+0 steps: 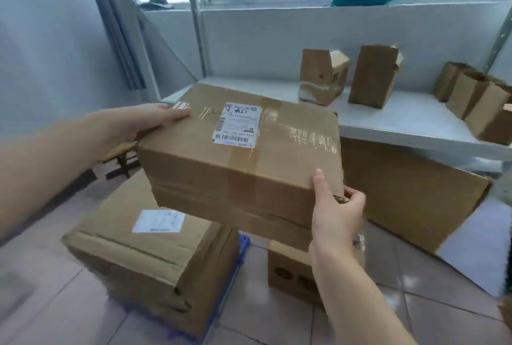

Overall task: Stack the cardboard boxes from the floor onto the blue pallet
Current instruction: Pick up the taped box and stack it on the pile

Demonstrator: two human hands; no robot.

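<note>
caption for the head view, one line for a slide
Both hands, left and right, carry a taped, labelled cardboard box above another box on the blue pallet.

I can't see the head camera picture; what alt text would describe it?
Two bare hands hold a taped brown cardboard box with a white shipping label in the air, left hand at its far corner, right hand at its near corner. Below, another labelled cardboard box sits on a blue pallet on the tiled floor.
</note>
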